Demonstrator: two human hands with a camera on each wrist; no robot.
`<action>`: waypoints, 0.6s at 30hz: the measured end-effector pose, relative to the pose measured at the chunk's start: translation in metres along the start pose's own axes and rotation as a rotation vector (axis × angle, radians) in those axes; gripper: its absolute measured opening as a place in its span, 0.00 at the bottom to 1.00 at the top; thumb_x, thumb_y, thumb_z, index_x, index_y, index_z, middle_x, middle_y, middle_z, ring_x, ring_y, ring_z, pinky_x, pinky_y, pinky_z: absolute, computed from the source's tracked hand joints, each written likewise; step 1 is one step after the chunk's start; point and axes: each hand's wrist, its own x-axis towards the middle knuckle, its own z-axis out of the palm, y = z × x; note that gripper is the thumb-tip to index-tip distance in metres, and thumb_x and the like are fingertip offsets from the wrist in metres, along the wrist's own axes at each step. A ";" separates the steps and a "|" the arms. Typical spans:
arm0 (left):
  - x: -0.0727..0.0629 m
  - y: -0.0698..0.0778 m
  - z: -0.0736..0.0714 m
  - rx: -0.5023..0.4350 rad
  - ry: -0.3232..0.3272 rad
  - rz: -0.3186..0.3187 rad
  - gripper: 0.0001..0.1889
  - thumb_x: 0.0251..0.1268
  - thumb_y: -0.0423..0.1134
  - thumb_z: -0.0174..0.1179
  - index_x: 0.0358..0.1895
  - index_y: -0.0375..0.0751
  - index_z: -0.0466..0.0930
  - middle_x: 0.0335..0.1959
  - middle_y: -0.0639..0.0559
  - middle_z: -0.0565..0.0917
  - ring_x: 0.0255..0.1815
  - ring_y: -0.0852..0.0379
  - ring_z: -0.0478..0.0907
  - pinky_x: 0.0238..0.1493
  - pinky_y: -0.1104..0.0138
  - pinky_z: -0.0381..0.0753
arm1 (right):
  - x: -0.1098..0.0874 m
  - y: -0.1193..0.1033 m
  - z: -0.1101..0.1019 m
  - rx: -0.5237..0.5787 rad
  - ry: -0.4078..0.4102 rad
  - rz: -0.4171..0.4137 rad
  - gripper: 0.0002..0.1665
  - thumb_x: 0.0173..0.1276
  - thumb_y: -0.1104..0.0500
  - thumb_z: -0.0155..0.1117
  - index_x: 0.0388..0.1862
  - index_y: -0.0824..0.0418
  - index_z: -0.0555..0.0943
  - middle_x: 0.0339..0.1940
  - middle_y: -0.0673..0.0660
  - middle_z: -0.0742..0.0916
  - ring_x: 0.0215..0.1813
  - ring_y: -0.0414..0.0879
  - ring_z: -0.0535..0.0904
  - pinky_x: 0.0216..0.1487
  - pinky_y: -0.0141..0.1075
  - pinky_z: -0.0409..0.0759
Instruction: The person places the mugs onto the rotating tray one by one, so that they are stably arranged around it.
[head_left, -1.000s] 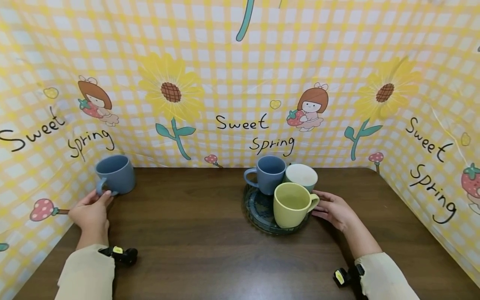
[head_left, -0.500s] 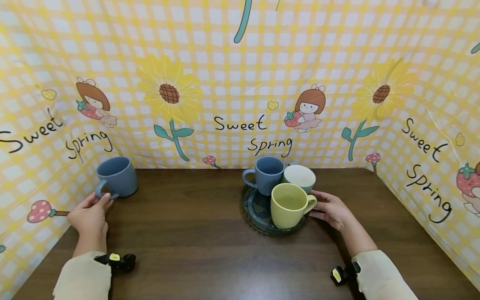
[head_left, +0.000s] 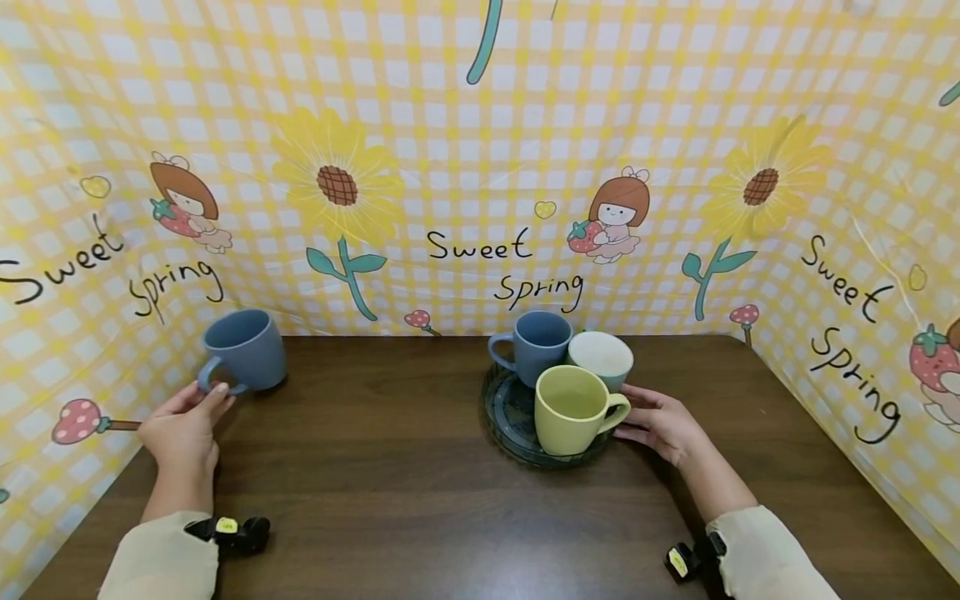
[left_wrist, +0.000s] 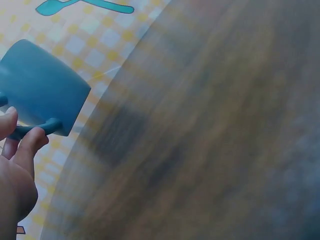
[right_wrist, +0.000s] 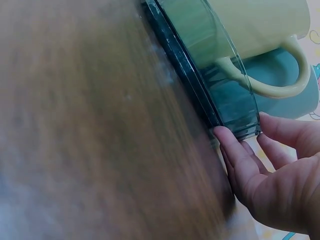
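My left hand (head_left: 180,437) pinches the handle of a blue mug (head_left: 251,354) at the far left. In the left wrist view a gap shows between the mug's base (left_wrist: 77,111) and the table. On the right, a round dark tray (head_left: 517,429) with a clear wall carries a second blue mug (head_left: 543,346), a pale green mug with a white inside (head_left: 602,357) and a yellow-green mug (head_left: 568,412). My right hand (head_left: 663,425) holds the tray's right edge between its fingertips (right_wrist: 225,137), below the yellow-green mug's handle. That mug partly hides the pale one.
A brown wooden table (head_left: 375,483) lies between the hands. Yellow checked cloth (head_left: 450,158) with printed flowers and words hangs along the back and both sides, close behind the mugs. A small black camera (head_left: 240,533) sits on each wrist.
The left hand's blue mug has moved right. The tray turns: the yellow-green mug has shifted left while the blue mug behind it has shifted slightly right. The right hand stays at the tray edge.
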 end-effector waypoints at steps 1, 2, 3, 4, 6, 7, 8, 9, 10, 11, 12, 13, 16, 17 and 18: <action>-0.001 0.000 0.000 0.001 -0.003 -0.003 0.18 0.38 0.13 0.72 0.38 0.27 0.86 0.25 0.43 0.85 0.26 0.54 0.86 0.28 0.63 0.86 | -0.001 0.000 0.001 0.002 0.002 0.000 0.40 0.69 0.76 0.54 0.75 0.76 0.48 0.46 0.50 0.80 0.44 0.44 0.83 0.48 0.42 0.85; -0.002 0.000 0.000 0.002 -0.004 -0.006 0.17 0.38 0.13 0.71 0.37 0.27 0.86 0.25 0.44 0.85 0.26 0.54 0.86 0.28 0.63 0.86 | -0.001 0.000 0.002 0.006 0.003 0.001 0.40 0.69 0.76 0.54 0.75 0.76 0.48 0.46 0.50 0.79 0.44 0.44 0.83 0.48 0.43 0.85; -0.003 0.000 0.000 0.000 -0.005 -0.010 0.17 0.38 0.13 0.71 0.36 0.28 0.86 0.25 0.44 0.85 0.26 0.54 0.86 0.28 0.63 0.86 | -0.002 -0.001 0.003 0.007 0.005 0.001 0.40 0.69 0.76 0.53 0.75 0.76 0.47 0.46 0.50 0.79 0.44 0.44 0.83 0.48 0.43 0.85; -0.003 0.001 0.001 0.003 -0.008 -0.013 0.17 0.38 0.13 0.71 0.35 0.28 0.86 0.25 0.44 0.85 0.26 0.54 0.86 0.28 0.63 0.86 | -0.003 -0.001 0.003 0.007 0.006 0.001 0.40 0.69 0.76 0.53 0.75 0.76 0.47 0.46 0.50 0.79 0.44 0.44 0.83 0.48 0.43 0.85; -0.005 0.001 0.001 0.002 -0.012 -0.020 0.16 0.38 0.13 0.71 0.35 0.28 0.86 0.25 0.44 0.85 0.26 0.54 0.86 0.28 0.64 0.86 | -0.004 -0.001 0.004 0.006 0.005 0.000 0.40 0.69 0.76 0.52 0.75 0.77 0.46 0.46 0.51 0.79 0.44 0.44 0.83 0.48 0.43 0.85; -0.006 0.001 0.001 0.002 -0.012 -0.021 0.16 0.38 0.13 0.71 0.35 0.28 0.86 0.25 0.44 0.85 0.26 0.54 0.86 0.28 0.63 0.86 | -0.004 -0.001 0.005 0.005 0.006 -0.001 0.40 0.69 0.76 0.52 0.75 0.77 0.46 0.46 0.51 0.79 0.44 0.44 0.83 0.48 0.43 0.85; -0.006 0.000 0.001 0.001 -0.013 -0.023 0.17 0.38 0.13 0.71 0.36 0.28 0.86 0.25 0.44 0.84 0.26 0.54 0.86 0.28 0.63 0.86 | -0.004 -0.001 0.005 0.004 0.005 -0.002 0.40 0.69 0.76 0.52 0.75 0.77 0.46 0.46 0.51 0.79 0.44 0.44 0.83 0.48 0.43 0.85; -0.007 0.000 0.001 0.000 -0.014 -0.025 0.17 0.38 0.13 0.71 0.36 0.27 0.86 0.25 0.43 0.84 0.26 0.54 0.86 0.28 0.63 0.86 | -0.005 -0.001 0.005 0.003 0.005 -0.005 0.40 0.69 0.76 0.52 0.75 0.77 0.46 0.46 0.51 0.79 0.44 0.44 0.83 0.48 0.43 0.85; -0.008 0.000 0.001 -0.001 -0.015 -0.025 0.17 0.38 0.12 0.71 0.36 0.27 0.86 0.25 0.43 0.84 0.26 0.54 0.86 0.27 0.63 0.86 | -0.005 -0.001 0.005 0.002 0.004 -0.007 0.40 0.69 0.76 0.52 0.74 0.78 0.46 0.46 0.51 0.80 0.44 0.44 0.83 0.48 0.43 0.85; -0.009 -0.001 0.001 -0.002 -0.017 -0.026 0.17 0.38 0.12 0.70 0.36 0.27 0.86 0.25 0.43 0.84 0.25 0.54 0.86 0.27 0.63 0.86 | -0.005 -0.001 0.005 0.002 0.004 -0.010 0.40 0.69 0.76 0.52 0.74 0.78 0.46 0.46 0.51 0.80 0.44 0.44 0.83 0.48 0.43 0.85; -0.010 -0.001 0.001 -0.006 -0.019 -0.025 0.17 0.39 0.12 0.70 0.36 0.27 0.86 0.25 0.43 0.84 0.25 0.54 0.86 0.27 0.63 0.86 | -0.005 -0.001 0.005 0.003 0.003 -0.012 0.40 0.68 0.76 0.52 0.74 0.78 0.47 0.46 0.51 0.80 0.44 0.44 0.82 0.48 0.43 0.85; -0.010 -0.001 0.001 -0.007 -0.030 -0.019 0.16 0.39 0.11 0.69 0.36 0.26 0.86 0.24 0.42 0.84 0.25 0.53 0.86 0.27 0.63 0.86 | -0.005 -0.001 0.005 0.004 0.005 -0.013 0.40 0.68 0.76 0.53 0.74 0.78 0.47 0.46 0.51 0.80 0.44 0.44 0.83 0.48 0.43 0.85; -0.013 -0.002 0.001 0.001 -0.046 -0.013 0.15 0.40 0.11 0.69 0.35 0.26 0.86 0.24 0.42 0.85 0.24 0.53 0.86 0.27 0.63 0.86 | -0.005 0.000 0.005 0.008 0.005 -0.017 0.39 0.68 0.76 0.53 0.74 0.78 0.48 0.45 0.51 0.80 0.44 0.44 0.83 0.48 0.43 0.85; -0.013 -0.002 0.001 0.007 -0.050 -0.013 0.15 0.40 0.12 0.69 0.35 0.26 0.86 0.24 0.42 0.85 0.25 0.53 0.86 0.27 0.63 0.86 | -0.006 0.000 0.006 0.010 0.005 -0.018 0.39 0.68 0.76 0.53 0.74 0.78 0.48 0.45 0.51 0.80 0.44 0.44 0.83 0.48 0.43 0.85; -0.014 -0.002 0.001 0.012 -0.055 -0.013 0.15 0.40 0.12 0.70 0.35 0.26 0.86 0.24 0.43 0.85 0.25 0.54 0.86 0.27 0.63 0.86 | -0.006 0.000 0.006 0.011 0.005 -0.019 0.39 0.68 0.76 0.53 0.74 0.78 0.49 0.45 0.51 0.80 0.44 0.44 0.83 0.47 0.43 0.85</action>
